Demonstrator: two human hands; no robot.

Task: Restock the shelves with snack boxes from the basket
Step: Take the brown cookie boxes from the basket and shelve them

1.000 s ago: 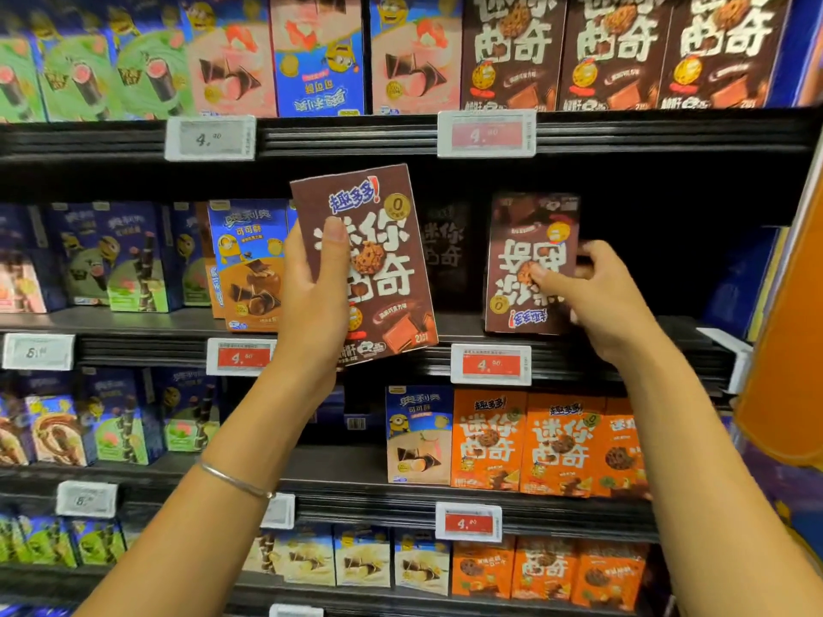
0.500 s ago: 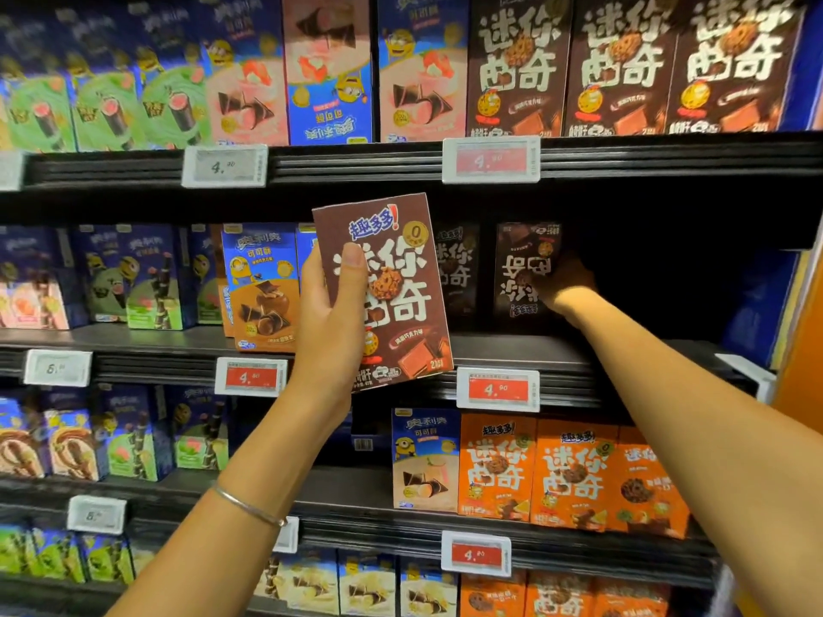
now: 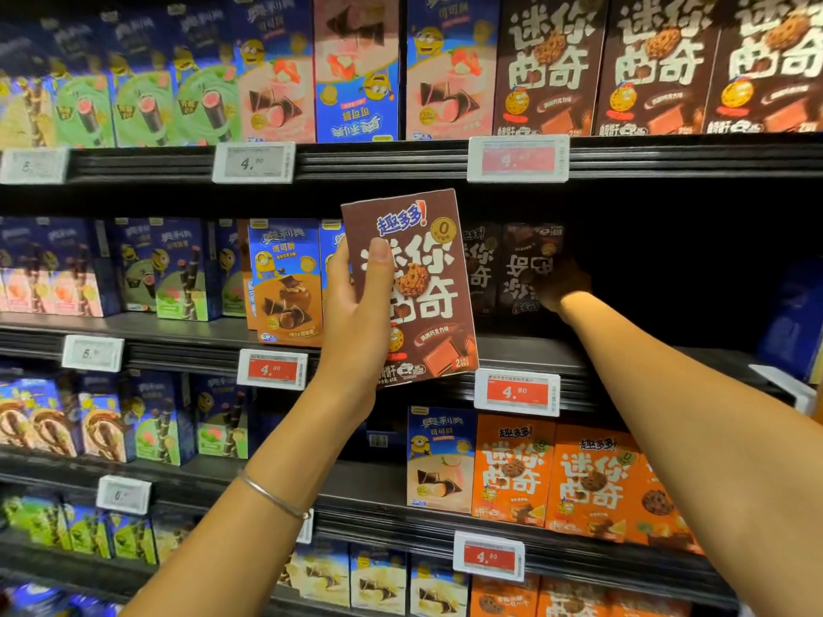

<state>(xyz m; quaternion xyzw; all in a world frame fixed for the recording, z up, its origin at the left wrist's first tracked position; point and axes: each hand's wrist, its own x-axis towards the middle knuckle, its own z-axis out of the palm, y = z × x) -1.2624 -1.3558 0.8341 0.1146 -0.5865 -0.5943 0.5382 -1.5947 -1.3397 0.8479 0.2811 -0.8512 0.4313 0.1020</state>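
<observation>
Brown cardboard snack box with white lettering and a cookie print (image 3: 427,269): centre frame, upright with a slight tilt, held in the air in front of the black middle shelf (image 3: 623,362), not on it yet. Left hand (image 3: 356,313) grips it by its left side, thumb flat on the front face, other fingers hidden behind. A side grip leaves the base free to slide onto the shelf. Thin silver bangle (image 3: 271,496) on that wrist.

Right hand (image 3: 561,282), right of centre, is deep in the dark gap on the same shelf, at the right edge of a second brown box (image 3: 527,264) of the same print that stands upside down at the back. Too shadowed; can't tell if the fingers pinch it or only press it. My read: it's seating that one against the third dark box (image 3: 478,264) just beside it, so the front slot opens for the one in hand.

Slot choice checks out:
- The red price tag (image 3: 516,391) sits right under the gap.
- The matching brown boxes on the top shelf (image 3: 547,64) fill the upper right.
- The blue box with chocolate cones (image 3: 285,282), just left of the held one, is the neighbouring facing.
- The orange boxes (image 3: 588,478) at lower right are a different variant, not the target.

Basket: not in frame.

Risk: the back box is inverted and probably wants flipping to match the facings.
</observation>
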